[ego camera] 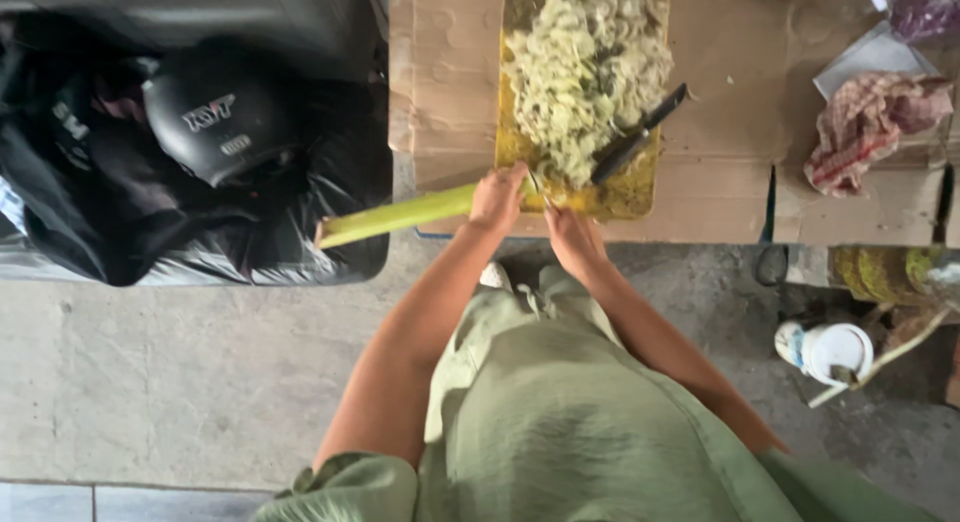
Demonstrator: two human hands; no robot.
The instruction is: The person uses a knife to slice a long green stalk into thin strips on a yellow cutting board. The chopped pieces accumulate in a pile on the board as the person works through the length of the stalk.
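1. I see my left hand (pixel 497 197) with its fingers clenched around a long pale green plant stalk (pixel 400 216), which runs out to the left past the edge of the table (pixel 445 72), a surface covered in flattened brown cardboard.
2. The stalk's right end lies on the near edge of a yellow-stained rectangular cutting board (pixel 628 190).
3. My right hand (pixel 572 232) sits just beside the left at that same near edge, fingers curled in; a thin blade seems to rise from it next to the stalk's end, but I cannot tell what it is grasping.
4. A heap of pale green-white sliced pieces (pixel 588 67) covers most of the board.
5. A black-handled knife (pixel 638 137) rests slantwise on the board's right side, touching the heap.
6. A crumpled red-and-white checked cloth (pixel 868 127) lies on the cardboard, well to the right.
7. A glossy black helmet (pixel 215 107) sits on dark bags to the left of the table.
8. A white lidded tub (pixel 828 350) stands on the grey concrete floor (pixel 180 372) at the right.
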